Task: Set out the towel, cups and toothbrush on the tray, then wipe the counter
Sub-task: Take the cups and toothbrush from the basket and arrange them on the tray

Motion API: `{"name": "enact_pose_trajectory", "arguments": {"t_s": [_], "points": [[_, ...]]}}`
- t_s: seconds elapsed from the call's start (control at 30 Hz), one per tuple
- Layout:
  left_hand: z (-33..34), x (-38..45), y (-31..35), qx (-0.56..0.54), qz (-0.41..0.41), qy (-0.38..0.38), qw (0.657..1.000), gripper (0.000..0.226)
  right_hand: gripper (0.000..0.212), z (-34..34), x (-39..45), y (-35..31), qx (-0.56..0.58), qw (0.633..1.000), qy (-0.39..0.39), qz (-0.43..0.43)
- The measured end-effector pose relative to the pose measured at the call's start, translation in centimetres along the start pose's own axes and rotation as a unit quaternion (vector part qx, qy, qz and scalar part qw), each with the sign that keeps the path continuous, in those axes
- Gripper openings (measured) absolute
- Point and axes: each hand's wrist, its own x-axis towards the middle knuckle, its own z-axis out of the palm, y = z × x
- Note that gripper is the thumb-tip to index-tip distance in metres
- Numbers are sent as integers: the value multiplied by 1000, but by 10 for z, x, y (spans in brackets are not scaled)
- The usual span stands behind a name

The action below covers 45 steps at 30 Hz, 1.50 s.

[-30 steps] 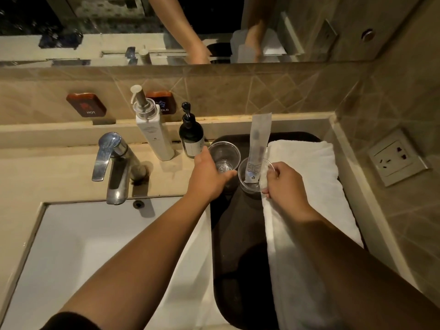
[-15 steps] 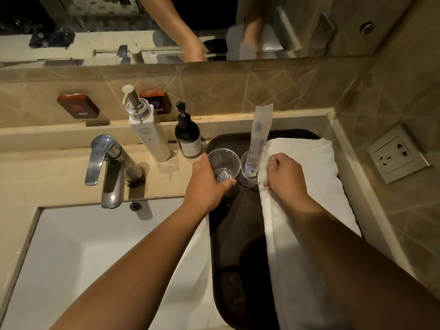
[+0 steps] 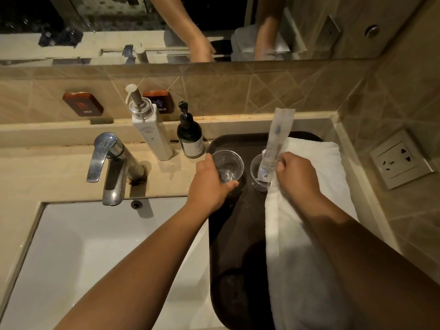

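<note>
**Both hands on the cups at the far end of the tray**

A dark tray (image 3: 238,258) sits on the counter (image 3: 47,177) to the right of a white sink (image 3: 95,258). A white towel (image 3: 309,234), folded long, lies along the tray's right side, from the far rim to the near edge of the view.

Two clear cups stand upright on the bare dark part of the tray, near its far end. The left hand (image 3: 209,186) wraps the left cup (image 3: 227,164) from the near side, fingers clamped around its wall, thumb on the left of the rim. The cup looks empty.

The right cup (image 3: 258,175) stands just beside the towel's left edge, apart from the left cup. A toothbrush (image 3: 276,144) in a clear wrapper stands in it, tilted slightly, its top leaning toward the back wall. The right hand (image 3: 297,175) rests over the towel's edge with its fingers closed against the cup and the lower part of the wrapper; whether they pinch the cup, the wrapper or both, I cannot tell.

Left of the tray, against the low ledge, stand a dark pump bottle (image 3: 190,139) and a taller white pump bottle (image 3: 150,132). A chrome tap (image 3: 112,163) rises behind the sink. A socket (image 3: 400,160) is set in the right wall. A mirror (image 3: 214,27) above the tiles reflects both forearms.
</note>
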Motion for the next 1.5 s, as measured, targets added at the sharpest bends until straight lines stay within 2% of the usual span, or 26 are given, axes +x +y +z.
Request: {"name": "enact_pose_trajectory", "arguments": {"t_s": [0.2,0.43,0.63,1.0,1.3,1.5], "points": [[-2,-1,2,17,8,-20,1000,96,29,2,1,-6,18,1000,18,-10],[-6,-1,1,7,10,-44,999,103,35,5,-1,-4,35,999,3,-16],[-9,-4,-1,12,15,-56,998,99,31,9,0,-5,22,999,19,-17],[-12,-5,-3,4,17,-61,998,98,39,15,-1,-5,40,999,34,1],[-12,-5,-5,7,25,-66,997,108,45,13,-2,-5,52,998,28,7],[-9,-3,-9,12,24,-52,998,106,51,-10,8,-13,68,997,31,-32]]}}
